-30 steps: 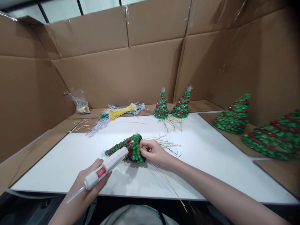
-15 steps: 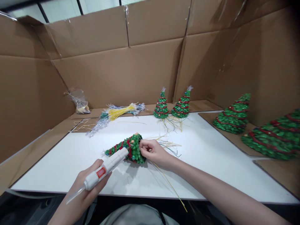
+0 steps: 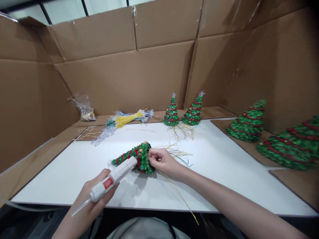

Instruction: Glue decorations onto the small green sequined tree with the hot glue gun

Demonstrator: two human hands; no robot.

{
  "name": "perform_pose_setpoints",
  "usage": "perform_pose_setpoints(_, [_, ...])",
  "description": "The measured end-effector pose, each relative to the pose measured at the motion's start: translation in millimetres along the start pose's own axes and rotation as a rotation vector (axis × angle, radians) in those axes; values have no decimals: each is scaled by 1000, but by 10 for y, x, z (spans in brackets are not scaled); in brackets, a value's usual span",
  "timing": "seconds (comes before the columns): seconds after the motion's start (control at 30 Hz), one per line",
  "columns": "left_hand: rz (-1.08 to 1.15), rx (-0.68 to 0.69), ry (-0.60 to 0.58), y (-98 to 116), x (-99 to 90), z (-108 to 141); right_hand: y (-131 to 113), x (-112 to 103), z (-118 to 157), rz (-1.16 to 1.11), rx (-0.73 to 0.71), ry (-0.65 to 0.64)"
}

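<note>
My left hand (image 3: 96, 194) is wrapped round a white hot glue gun (image 3: 113, 179), a clear glue stick trailing from its back. The gun's front end overlaps the side of a small green Christmas tree (image 3: 144, 161) with red garland and small baubles. The tree is on its side, tip to the left and base to the right. My right hand (image 3: 163, 161) is closed at the base rim, thumb and fingertips pressed against it; its exact grip is partly hidden. Thin yellow and green wires (image 3: 180, 196) run out from the base past this hand.
Two star-topped trees (image 3: 171, 111) stand at the back, wires in front. Larger trees (image 3: 246, 122) are at the right on cardboard. Back left are bundled coloured wires (image 3: 129, 119) and a plastic bag (image 3: 86, 109). Cardboard walls (image 3: 99, 79) surround the white table (image 3: 57, 179).
Almost nothing differs. The glue gun and my left hand have shifted very slightly; a small light shows on one larger tree at the right. My right hand stays at the base.
</note>
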State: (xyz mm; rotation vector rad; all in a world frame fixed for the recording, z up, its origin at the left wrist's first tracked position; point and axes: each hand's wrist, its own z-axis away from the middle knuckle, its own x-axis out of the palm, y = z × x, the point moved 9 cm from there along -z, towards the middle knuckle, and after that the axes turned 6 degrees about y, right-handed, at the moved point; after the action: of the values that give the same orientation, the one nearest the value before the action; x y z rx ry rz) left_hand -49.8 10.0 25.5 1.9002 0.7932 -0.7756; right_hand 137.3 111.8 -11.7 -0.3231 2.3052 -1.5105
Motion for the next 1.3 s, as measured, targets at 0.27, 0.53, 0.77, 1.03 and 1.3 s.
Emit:
perform_pose_setpoints(0.27, [-11,0,16,-65,5,37,-18,2,18,8,1,-4])
perform_pose_setpoints(0.53, [3,13,20,77,-37,-31,-10,5,6,6,4,1])
perform_pose_setpoints(0.77, [-7,-2,7,54,-35,-26,-22,3,8,18,7,-4])
perform_pose_setpoints(1.03, [-4,-15,16,82,-53,-42,-35,12,5,6,19,-5])
perform_pose_setpoints(1.3, [-23,9,33,181,-97,-80,-15,4,0,3,17,2])
